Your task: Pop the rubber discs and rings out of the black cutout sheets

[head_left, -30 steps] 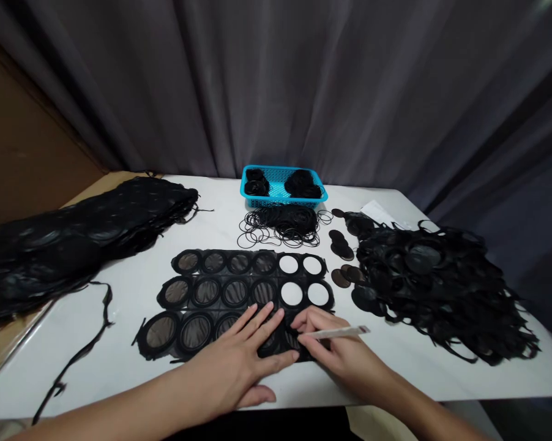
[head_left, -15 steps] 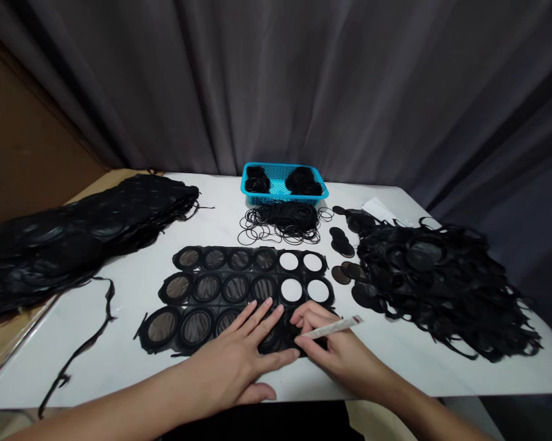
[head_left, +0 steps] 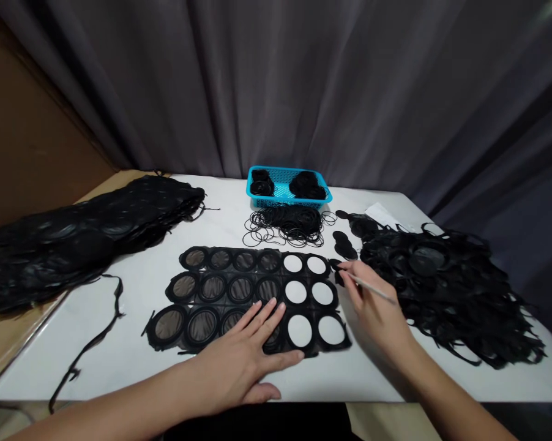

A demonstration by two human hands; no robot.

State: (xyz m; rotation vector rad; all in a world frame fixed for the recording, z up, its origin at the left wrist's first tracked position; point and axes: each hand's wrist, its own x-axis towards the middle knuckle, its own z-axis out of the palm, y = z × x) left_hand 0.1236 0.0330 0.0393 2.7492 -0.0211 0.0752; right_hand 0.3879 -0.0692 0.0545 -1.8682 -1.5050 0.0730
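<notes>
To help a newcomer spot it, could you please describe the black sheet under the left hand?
On the white table, find the blue basket. Nearer you, the black sheet lies under the left hand. Unlike the pile at right and stack at left, it's flat, with six white circles.

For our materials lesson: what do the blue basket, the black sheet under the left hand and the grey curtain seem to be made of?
Blue basket: probably plastic, smooth, with regular moulded-looking perforations.
Black sheet: perhaps thin plastic film or fine fabric; its circles look wrinkled, with a slight sheen.
Grey curtain: likely cloth, matte, hanging in soft folds.
</notes>
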